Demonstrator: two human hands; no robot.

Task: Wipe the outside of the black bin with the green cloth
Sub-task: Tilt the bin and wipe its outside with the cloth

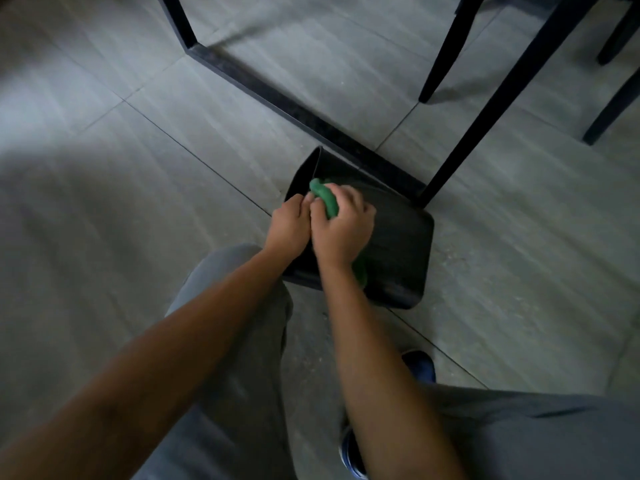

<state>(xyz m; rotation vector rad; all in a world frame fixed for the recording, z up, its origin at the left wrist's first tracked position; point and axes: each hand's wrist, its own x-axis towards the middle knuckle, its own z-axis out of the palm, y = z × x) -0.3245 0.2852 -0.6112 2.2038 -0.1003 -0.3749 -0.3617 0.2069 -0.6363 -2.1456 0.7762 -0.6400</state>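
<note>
The black bin (398, 244) looks like smooth, faintly glossy plastic; the green cloth (325, 199) soft and matt; the floor (138, 209) streaked matt tile.

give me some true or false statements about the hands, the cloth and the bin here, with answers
1. The black plastic bin lies tipped on its side on the grey tiled floor. True.
2. The crumpled green cloth is in the left hand. False: the right hand grips it.
3. The left hand holds the bin at its rim. True.
4. The cloth is spread flat on the floor. False: it is bunched against the bin's side.
</note>
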